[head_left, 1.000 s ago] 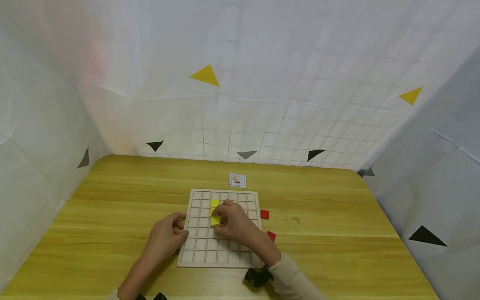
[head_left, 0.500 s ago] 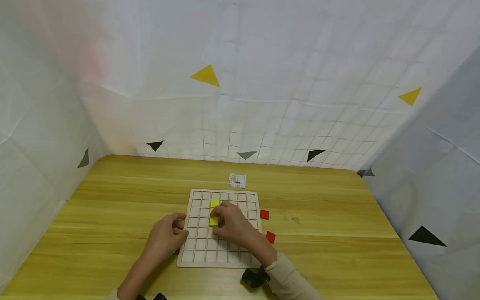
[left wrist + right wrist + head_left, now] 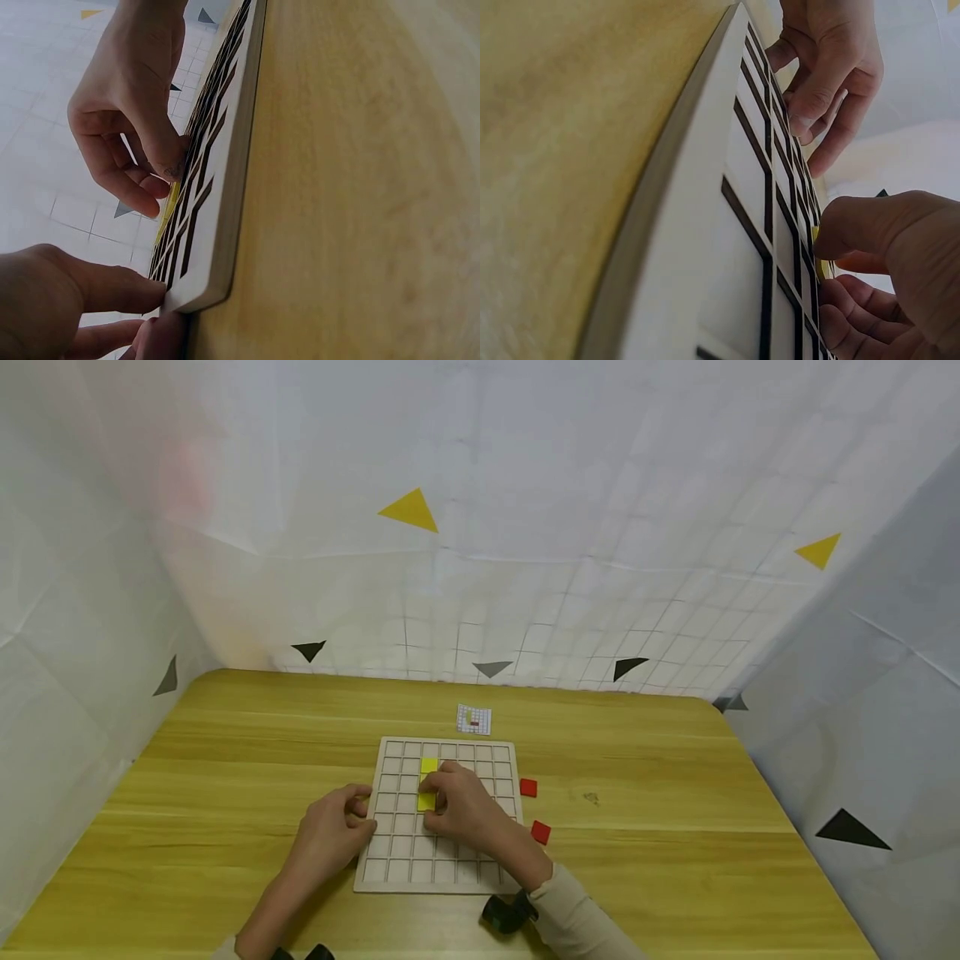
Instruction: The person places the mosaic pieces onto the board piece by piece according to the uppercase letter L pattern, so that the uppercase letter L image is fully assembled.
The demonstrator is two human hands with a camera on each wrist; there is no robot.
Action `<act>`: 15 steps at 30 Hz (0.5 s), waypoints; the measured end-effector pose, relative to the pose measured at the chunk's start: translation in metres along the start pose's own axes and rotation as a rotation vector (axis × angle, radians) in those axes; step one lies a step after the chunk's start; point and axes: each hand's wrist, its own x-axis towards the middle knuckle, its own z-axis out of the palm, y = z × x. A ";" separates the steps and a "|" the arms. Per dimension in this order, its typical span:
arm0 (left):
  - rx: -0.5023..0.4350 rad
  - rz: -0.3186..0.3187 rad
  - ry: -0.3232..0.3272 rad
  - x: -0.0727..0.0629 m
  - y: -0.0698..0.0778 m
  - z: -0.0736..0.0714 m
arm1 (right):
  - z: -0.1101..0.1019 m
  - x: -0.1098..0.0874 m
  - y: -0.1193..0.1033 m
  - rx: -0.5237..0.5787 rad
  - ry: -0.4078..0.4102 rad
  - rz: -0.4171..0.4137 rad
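Observation:
A pale board with a grid of square cells lies on the table. My left hand grips its left edge; in the left wrist view the thumb presses on the rim and fingers curl beside it. Over the middle of the board, my right hand pinches a yellow tile between thumb and fingers. The same yellow tile shows at the fingertips in the right wrist view, low against the grid. Another yellow tile sits in a cell farther up that column. The right fingers partly hide the column between them.
Two red tiles, one farther and one nearer, lie on the wooden table right of the board. A small printed grid card lies behind the board. White sheeting encloses the table's back and sides.
My right hand has shifted slightly left and its forearm has drawn off the nearer red tile, which now shows fully. The left hand stays at the board's edge.

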 end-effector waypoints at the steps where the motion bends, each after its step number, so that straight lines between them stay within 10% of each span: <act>1: 0.001 0.000 0.000 0.000 0.000 0.000 | 0.000 0.000 0.000 -0.002 -0.002 0.001; 15: 0.002 -0.013 -0.008 -0.001 0.001 0.000 | -0.005 -0.012 -0.004 -0.016 0.023 -0.069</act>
